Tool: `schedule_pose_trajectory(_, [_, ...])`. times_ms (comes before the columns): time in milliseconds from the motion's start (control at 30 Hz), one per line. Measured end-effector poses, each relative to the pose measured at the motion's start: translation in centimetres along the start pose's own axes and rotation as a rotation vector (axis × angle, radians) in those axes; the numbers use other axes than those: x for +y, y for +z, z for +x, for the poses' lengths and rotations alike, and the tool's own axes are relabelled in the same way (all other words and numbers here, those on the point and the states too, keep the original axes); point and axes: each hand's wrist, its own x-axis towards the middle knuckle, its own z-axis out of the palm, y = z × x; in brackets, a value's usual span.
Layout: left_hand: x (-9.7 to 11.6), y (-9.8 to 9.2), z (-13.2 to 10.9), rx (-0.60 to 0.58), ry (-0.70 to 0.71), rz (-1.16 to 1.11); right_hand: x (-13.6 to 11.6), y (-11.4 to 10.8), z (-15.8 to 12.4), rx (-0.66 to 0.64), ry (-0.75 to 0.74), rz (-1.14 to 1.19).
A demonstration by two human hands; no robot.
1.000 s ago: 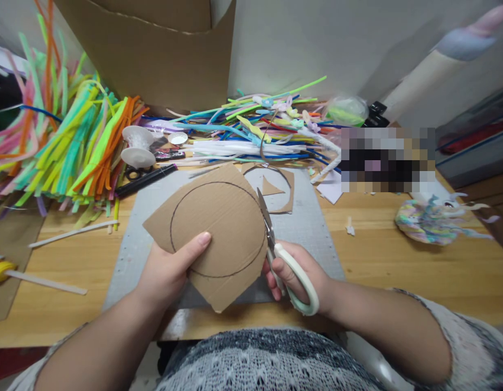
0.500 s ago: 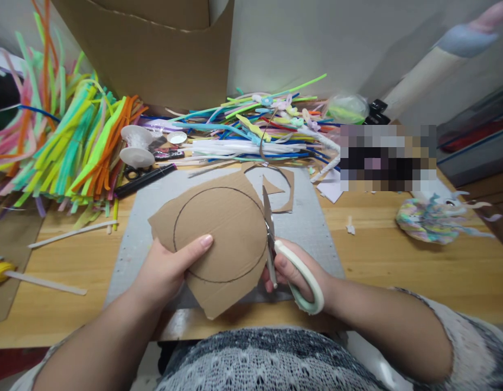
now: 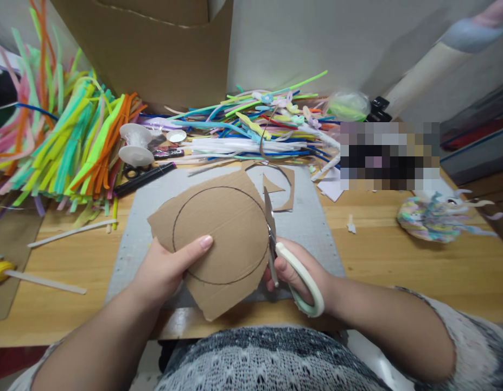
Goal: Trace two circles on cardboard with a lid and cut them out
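Observation:
A piece of brown cardboard [image 3: 222, 233] with a circle drawn on it in dark line is tilted up over the grey cutting mat [image 3: 133, 239]. My left hand [image 3: 170, 266] grips its left side, thumb flat on top within the circle and fingers hidden beneath. In my right hand [image 3: 300, 271] are scissors [image 3: 271, 228] with pale handles, closed around by the fingers. Their spread blades straddle the cardboard's right edge, beside the drawn line. Behind it on the mat lie a cut cardboard ring [image 3: 291, 190] and a small pointed scrap [image 3: 271, 184].
Bundles of coloured pipe cleaners [image 3: 72, 136] fill the left, with more [image 3: 251, 125] along the back. A clear spool [image 3: 136, 145] and a black marker [image 3: 145, 179] lie between. A fuzzy pastel ornament [image 3: 428, 220] sits at right. A large cardboard sheet [image 3: 153, 60] stands behind.
Almost nothing differs. The scissors and cardboard have shifted very slightly, and both hands keep their holds.

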Motion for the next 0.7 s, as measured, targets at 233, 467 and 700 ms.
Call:
schedule_pose_trajectory(233, [-0.12, -0.10, -0.01, 0.018, 0.000, 0.007, 0.20, 0.17, -0.12, 0.015, 0.065, 0.062])
schedule_pose_trajectory(467, [-0.14, -0.08, 0.02, 0.059, 0.000, 0.020, 0.00, 0.30, -0.20, 0.034, 0.122, 0.099])
schedule_pose_trajectory(700, [0.00, -0.59, 0.06, 0.031, -0.012, 0.001, -0.31, 0.25, -0.22, 0.025, 0.127, 0.079])
